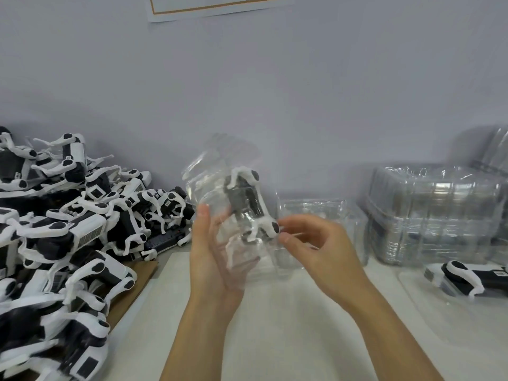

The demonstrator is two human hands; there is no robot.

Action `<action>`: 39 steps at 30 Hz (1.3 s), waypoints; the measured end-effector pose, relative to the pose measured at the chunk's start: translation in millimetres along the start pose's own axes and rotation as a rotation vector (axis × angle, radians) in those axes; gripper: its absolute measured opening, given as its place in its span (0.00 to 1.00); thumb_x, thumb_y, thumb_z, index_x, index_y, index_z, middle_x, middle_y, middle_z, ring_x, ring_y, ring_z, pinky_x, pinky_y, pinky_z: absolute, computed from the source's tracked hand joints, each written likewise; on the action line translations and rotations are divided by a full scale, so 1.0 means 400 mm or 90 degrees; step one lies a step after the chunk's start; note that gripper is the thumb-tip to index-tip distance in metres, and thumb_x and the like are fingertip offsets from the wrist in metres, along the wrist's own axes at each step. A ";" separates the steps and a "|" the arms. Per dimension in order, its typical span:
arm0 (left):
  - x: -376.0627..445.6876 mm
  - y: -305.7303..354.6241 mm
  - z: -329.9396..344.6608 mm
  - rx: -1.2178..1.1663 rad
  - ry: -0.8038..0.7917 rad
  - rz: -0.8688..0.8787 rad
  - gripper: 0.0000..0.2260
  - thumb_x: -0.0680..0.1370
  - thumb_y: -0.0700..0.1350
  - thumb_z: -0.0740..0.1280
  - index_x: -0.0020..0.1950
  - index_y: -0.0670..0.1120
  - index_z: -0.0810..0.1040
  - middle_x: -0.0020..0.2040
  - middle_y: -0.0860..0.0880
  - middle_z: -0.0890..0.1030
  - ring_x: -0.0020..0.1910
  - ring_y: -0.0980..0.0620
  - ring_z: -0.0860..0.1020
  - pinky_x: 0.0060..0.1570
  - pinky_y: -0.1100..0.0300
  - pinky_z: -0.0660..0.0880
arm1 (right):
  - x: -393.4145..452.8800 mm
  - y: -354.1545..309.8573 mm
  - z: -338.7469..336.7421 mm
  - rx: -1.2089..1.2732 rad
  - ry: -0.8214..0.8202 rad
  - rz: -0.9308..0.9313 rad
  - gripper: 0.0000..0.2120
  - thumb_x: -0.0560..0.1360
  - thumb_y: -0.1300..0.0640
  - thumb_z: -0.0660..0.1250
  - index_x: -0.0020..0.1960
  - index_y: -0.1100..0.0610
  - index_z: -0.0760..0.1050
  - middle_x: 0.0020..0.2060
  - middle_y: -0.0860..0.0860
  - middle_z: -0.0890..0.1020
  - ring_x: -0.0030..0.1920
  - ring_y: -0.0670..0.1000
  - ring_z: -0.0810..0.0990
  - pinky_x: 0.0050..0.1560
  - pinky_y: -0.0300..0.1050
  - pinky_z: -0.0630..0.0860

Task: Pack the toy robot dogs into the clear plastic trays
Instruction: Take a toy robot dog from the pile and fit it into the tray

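I hold a clear plastic tray [209, 174] up in the air above the white table, tilted on end. A black and white toy robot dog [247, 200] sits inside it. My left hand [211, 248] cups the tray from below and behind, fingers fairly straight against the plastic. At the tray's right edge, beside the dog's hind leg, my right hand [310, 243] pinches the plastic with curled fingers. A large heap of toy robot dogs [68, 229] lies at the left. Stacks of clear trays [434, 213] stand at the right.
A packed tray with a dog [464, 279] lies flat at the far right. Another clear tray [316, 213] rests on the table behind my hands. Brown cardboard [132, 290] lies under the heap. A grey wall rises close behind the table.
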State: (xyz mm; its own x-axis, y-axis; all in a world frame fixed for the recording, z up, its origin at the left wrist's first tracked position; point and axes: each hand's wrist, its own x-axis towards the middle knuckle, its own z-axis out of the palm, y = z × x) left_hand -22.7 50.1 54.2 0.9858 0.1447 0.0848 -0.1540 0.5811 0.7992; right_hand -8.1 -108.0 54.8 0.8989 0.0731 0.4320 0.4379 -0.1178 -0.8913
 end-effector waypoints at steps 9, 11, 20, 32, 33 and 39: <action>0.005 -0.017 -0.022 -0.139 -0.077 -0.072 0.36 0.70 0.72 0.68 0.66 0.47 0.80 0.64 0.38 0.80 0.62 0.34 0.79 0.66 0.33 0.69 | 0.003 -0.012 0.034 -0.058 0.037 -0.114 0.14 0.71 0.59 0.77 0.50 0.41 0.83 0.41 0.40 0.83 0.39 0.44 0.82 0.37 0.31 0.74; 0.005 -0.020 -0.023 -0.140 -0.087 -0.078 0.35 0.70 0.71 0.67 0.66 0.47 0.80 0.64 0.38 0.80 0.62 0.35 0.79 0.63 0.34 0.72 | 0.005 -0.009 0.034 -0.075 0.029 -0.121 0.14 0.71 0.60 0.77 0.52 0.43 0.84 0.42 0.40 0.83 0.41 0.44 0.82 0.39 0.31 0.75; 0.009 -0.033 -0.028 -0.199 -0.129 -0.103 0.37 0.70 0.70 0.69 0.70 0.46 0.76 0.67 0.36 0.77 0.65 0.33 0.76 0.68 0.31 0.67 | 0.005 -0.011 0.039 -0.090 0.028 -0.160 0.17 0.69 0.67 0.77 0.51 0.48 0.84 0.41 0.41 0.82 0.40 0.45 0.82 0.44 0.35 0.79; 0.010 -0.039 -0.031 -0.221 -0.164 -0.108 0.37 0.72 0.70 0.66 0.70 0.44 0.76 0.68 0.36 0.77 0.66 0.33 0.76 0.67 0.32 0.67 | 0.003 -0.014 0.039 -0.087 0.040 -0.179 0.16 0.67 0.66 0.78 0.49 0.49 0.84 0.41 0.41 0.82 0.40 0.45 0.83 0.43 0.36 0.80; 0.010 -0.040 -0.031 -0.218 -0.161 -0.109 0.37 0.72 0.70 0.67 0.71 0.44 0.75 0.68 0.36 0.77 0.67 0.33 0.75 0.67 0.32 0.67 | 0.002 -0.014 0.038 -0.088 0.042 -0.182 0.16 0.67 0.66 0.78 0.48 0.49 0.84 0.41 0.41 0.82 0.39 0.46 0.83 0.43 0.35 0.79; 0.017 -0.044 -0.035 -0.187 -0.088 -0.114 0.37 0.67 0.71 0.71 0.67 0.47 0.79 0.64 0.38 0.80 0.63 0.34 0.78 0.66 0.32 0.68 | 0.001 -0.012 0.030 -0.104 0.024 -0.172 0.15 0.66 0.66 0.78 0.45 0.48 0.83 0.40 0.40 0.82 0.39 0.46 0.82 0.42 0.35 0.79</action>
State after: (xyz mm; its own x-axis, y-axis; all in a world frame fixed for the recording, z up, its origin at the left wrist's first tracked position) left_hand -14.2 52.3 32.3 0.9955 -0.0773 0.0544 0.0286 0.7953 0.6055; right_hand -9.9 -95.6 57.5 0.7486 0.0862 0.6574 0.6543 -0.2570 -0.7113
